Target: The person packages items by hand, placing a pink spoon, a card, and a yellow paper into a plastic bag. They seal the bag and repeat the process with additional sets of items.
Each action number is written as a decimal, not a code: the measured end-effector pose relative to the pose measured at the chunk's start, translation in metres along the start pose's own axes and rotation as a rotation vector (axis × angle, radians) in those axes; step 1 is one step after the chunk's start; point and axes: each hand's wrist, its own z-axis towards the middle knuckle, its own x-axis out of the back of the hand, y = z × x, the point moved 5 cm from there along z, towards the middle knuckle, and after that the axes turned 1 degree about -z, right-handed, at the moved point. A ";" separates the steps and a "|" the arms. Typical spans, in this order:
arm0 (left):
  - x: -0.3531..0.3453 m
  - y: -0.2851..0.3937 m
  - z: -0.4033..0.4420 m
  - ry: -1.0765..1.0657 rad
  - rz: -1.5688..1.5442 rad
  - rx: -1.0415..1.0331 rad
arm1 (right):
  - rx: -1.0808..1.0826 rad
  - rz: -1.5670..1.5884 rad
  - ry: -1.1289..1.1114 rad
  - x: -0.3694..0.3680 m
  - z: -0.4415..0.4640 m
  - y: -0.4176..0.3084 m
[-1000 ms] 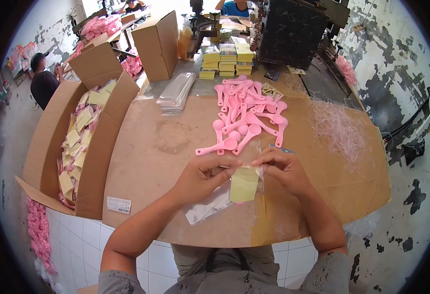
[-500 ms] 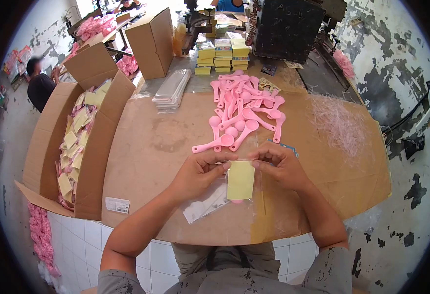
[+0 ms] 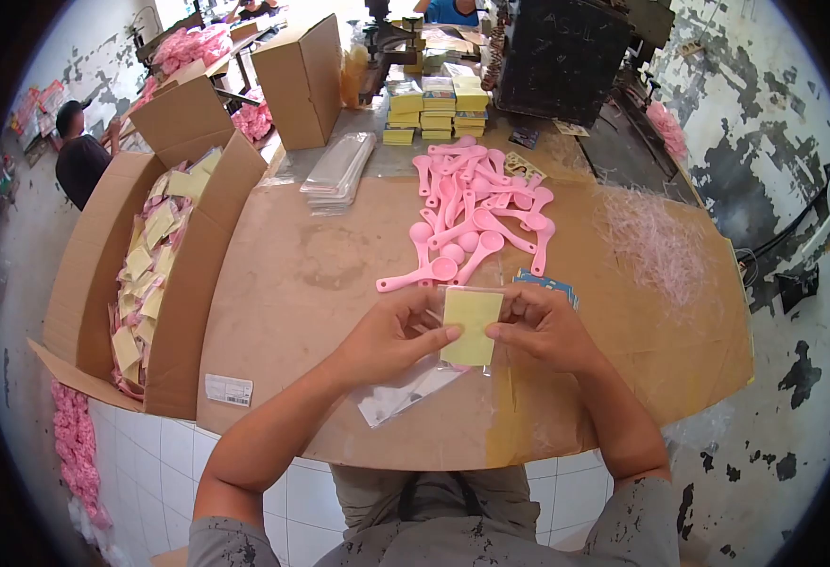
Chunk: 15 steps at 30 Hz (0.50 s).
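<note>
Between my two hands is a clear plastic bag with a pale yellow card point(image 3: 473, 326) in it. My left hand point(image 3: 401, 329) pinches its left side, thumb on the card's face and fingers behind. On the right edge my right hand point(image 3: 545, 329) grips it the same way. Flat beneath the left wrist lies a clear bag point(image 3: 404, 401) with a whitish layer. Just beyond my hands is a heap of pink measuring spoons point(image 3: 479, 219). Several blue printed cards point(image 3: 549, 283) lie behind my right hand, partly covered by it.
At left stands an open carton point(image 3: 209, 269) filled with bagged yellow cards and pink pieces. A stack of clear bags point(image 3: 339, 170) lies further back, near piled yellow cards point(image 3: 436, 120). Thin plastic strips point(image 3: 656, 241) cover the right side. A person point(image 3: 84, 165) is at far left.
My hands have shifted from the bag's top edge to its sides, thumbs now lower on the card. The bagged card has risen slightly, and the pink piece below it no longer shows as before.
</note>
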 end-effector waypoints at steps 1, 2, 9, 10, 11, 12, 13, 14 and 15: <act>0.002 -0.001 -0.001 -0.057 0.029 0.050 | 0.024 -0.002 0.020 0.002 0.000 -0.004; 0.005 -0.001 -0.002 -0.118 0.060 0.103 | 0.048 -0.003 0.044 0.003 0.000 -0.011; 0.093 0.093 -0.020 0.773 -0.511 -0.663 | 0.040 -0.470 0.405 0.070 -0.009 -0.028; 0.095 0.089 -0.017 0.726 -0.505 -0.646 | 0.044 -0.591 0.405 0.077 -0.010 -0.030; 0.101 0.080 -0.015 0.682 -0.499 -0.627 | 0.046 -0.713 0.400 0.082 -0.011 -0.033; 0.106 0.070 -0.013 0.641 -0.493 -0.607 | 0.047 -0.834 0.393 0.085 -0.012 -0.035; 0.100 0.058 -0.006 0.569 -0.271 -0.496 | 0.011 -0.863 0.351 0.086 -0.014 -0.034; 0.089 0.043 0.002 0.494 -0.053 -0.380 | -0.028 -0.892 0.306 0.087 -0.016 -0.033; 0.076 0.029 0.006 0.415 0.159 -0.256 | -0.071 -0.919 0.257 0.086 -0.017 -0.029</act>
